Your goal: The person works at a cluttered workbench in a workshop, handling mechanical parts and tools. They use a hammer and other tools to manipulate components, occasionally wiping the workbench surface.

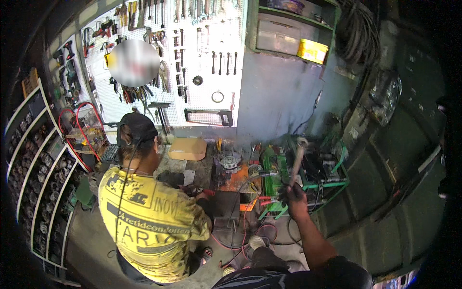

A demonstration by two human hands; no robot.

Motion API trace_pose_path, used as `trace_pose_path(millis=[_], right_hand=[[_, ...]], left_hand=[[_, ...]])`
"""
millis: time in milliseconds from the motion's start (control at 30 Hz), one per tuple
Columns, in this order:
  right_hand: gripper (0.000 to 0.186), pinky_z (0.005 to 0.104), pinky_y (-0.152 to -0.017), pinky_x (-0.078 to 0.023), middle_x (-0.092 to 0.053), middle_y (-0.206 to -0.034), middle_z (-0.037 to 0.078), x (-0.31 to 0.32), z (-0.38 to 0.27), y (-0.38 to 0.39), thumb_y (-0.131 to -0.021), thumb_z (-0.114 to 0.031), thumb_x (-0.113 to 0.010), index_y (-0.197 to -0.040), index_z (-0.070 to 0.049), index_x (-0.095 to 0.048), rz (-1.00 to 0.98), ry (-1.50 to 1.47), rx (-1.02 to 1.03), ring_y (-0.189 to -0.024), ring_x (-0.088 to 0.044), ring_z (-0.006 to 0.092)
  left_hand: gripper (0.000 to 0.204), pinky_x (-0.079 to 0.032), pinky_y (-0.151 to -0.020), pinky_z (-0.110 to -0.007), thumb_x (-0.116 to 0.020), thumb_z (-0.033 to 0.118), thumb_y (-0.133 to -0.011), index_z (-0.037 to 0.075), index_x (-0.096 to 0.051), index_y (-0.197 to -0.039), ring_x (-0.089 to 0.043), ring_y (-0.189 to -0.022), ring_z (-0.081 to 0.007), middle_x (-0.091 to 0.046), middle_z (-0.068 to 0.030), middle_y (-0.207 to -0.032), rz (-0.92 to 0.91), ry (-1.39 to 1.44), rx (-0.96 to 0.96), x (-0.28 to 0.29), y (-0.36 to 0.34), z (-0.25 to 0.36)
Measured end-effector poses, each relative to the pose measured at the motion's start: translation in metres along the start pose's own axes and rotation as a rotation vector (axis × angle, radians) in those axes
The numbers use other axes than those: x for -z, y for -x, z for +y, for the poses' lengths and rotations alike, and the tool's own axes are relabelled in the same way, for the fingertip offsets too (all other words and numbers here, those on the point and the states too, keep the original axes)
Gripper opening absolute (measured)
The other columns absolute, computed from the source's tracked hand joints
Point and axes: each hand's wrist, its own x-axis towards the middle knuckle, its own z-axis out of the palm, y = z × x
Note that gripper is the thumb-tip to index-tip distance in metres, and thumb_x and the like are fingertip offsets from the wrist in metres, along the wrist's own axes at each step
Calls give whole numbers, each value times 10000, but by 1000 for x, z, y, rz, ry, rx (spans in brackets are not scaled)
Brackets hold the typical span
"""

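Observation:
My right hand [293,198] is raised in front of me with its darkened fingers closed around a long wrench [296,161]. The wrench stands nearly upright and its round end points up and away from me. Behind and below it is a green metal stand [332,182] with a dark boxy unit on it. A green crate-like tray [275,168] lies just left of the wrench. My left hand does not show in the picture.
A co-worker in a yellow shirt [149,224] sits at my left, facing the low workbench. On the bench are a cardboard box [187,149] and a round metal machine part [230,164]. Red and black hoses [243,241] cross the floor near my feet. Tools hang on a white pegboard [207,96].

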Motion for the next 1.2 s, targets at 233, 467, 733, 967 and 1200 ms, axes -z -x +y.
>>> trace_pose_path(millis=[233,467,733,967,1200], right_hand=[[266,250,-469,-392,-636,-801,9,-116,-75,-225,-1114,-275,-571,-1283,-82,-642,-300,-356,248,-573,-542,84],[326,280,-556,-487,-658,-946,51,-179,-212,-426,-1098,-140,-530,-1374,5,-626,-458,-387,658,-638,-578,102],[316,303,-540,-470,-738,-954,94,-255,-373,-618,-1103,-202,-545,-1319,3,-648,-589,-609,686,-639,-593,146],[255,268,-556,-443,-721,-945,62,-305,-468,-712,-1110,-222,-528,-1277,-77,-655,-618,-637,573,-661,-557,121],[247,261,-524,-455,-727,-932,83,-320,-507,-755,-1094,-161,-453,-1240,-63,-626,-614,-605,533,-646,-573,138]], left_hand=[[475,-559,-798,-441,-605,230,-986,74,-524,-1426,-657,-1042,-345,-666,-237,-1239,139,100,224,16,-21,-12],[438,-561,-760,-440,-604,244,-994,73,-536,-1392,-663,-985,-335,-679,-228,-1194,337,276,561,16,-39,-5],[400,-564,-716,-440,-602,259,-1004,71,-549,-1353,-670,-919,-324,-693,-219,-1143,584,516,691,22,-95,50],[369,-567,-678,-439,-600,272,-1012,70,-561,-1318,-677,-862,-314,-706,-210,-1098,747,650,725,24,-126,92],[342,-569,-639,-438,-598,285,-1020,69,-573,-1284,-683,-805,-304,-719,-201,-1053,848,760,805,-15,-122,108]])
